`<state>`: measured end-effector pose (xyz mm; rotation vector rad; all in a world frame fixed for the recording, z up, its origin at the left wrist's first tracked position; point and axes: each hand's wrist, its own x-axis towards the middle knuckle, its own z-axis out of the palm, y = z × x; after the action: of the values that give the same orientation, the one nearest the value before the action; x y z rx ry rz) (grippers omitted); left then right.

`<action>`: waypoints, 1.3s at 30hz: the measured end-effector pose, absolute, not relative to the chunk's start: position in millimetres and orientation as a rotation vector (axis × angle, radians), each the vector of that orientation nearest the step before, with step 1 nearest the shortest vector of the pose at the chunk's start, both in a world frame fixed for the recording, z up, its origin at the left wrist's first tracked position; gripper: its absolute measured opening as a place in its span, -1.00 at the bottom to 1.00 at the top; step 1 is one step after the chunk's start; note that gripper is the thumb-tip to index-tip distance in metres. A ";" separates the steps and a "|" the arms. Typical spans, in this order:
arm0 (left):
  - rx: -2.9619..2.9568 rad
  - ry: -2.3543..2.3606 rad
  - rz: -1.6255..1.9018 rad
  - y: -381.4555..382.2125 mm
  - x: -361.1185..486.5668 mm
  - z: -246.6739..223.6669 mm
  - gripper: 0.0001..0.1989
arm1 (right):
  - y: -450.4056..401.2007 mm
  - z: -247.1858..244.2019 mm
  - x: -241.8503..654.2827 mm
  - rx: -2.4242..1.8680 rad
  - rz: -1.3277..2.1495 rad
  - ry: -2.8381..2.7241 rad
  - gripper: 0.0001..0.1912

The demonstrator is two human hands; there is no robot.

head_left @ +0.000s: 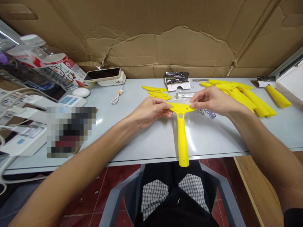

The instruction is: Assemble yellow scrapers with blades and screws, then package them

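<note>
A yellow plastic scraper [182, 135] with a long handle and a wide flat head lies across the table, its handle end jutting past the front edge. My left hand [150, 110] grips the left end of the head. My right hand [213, 102] pinches its right end between thumb and fingers. Just behind the head lies a stack of metal blades [186, 95]. Small metal parts [202, 111] sit under my right wrist. Further right lies a heap of yellow handles [246, 96], and yellow wedge-shaped pieces [156, 93] lie to the left.
Black-and-white packaging cards [177, 81] stand at the back, against a creased cardboard wall [156, 41]. On the left are a phone [103, 75], a plastic bottle [42, 52] and power strips [23, 132]. A pixelated patch [71, 132] hides part of the table.
</note>
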<state>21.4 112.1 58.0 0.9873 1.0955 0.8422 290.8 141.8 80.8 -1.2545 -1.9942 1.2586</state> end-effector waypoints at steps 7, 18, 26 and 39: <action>1.077 1.090 0.876 110.1 21.1 59.1 -0.79 | 139.1 82.6 288.2 -1.254 1.289 -2.012 -0.67; 1.072 1.106 0.899 112.7 19.2 57.0 -0.83 | 146.9 89.7 304.1 -1.348 1.040 -2.137 -0.71; 1.099 1.109 0.885 115.1 15.5 53.3 -0.87 | 181.5 76.8 342.8 -1.640 0.334 -2.560 -0.87; 1.097 1.119 0.876 111.4 17.1 57.0 -0.86 | 170.1 57.8 323.8 -1.585 0.231 -2.521 -0.85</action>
<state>17.1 111.4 57.0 1.0969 1.1193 0.8758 323.8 170.1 57.8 -1.5853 -2.5208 0.2308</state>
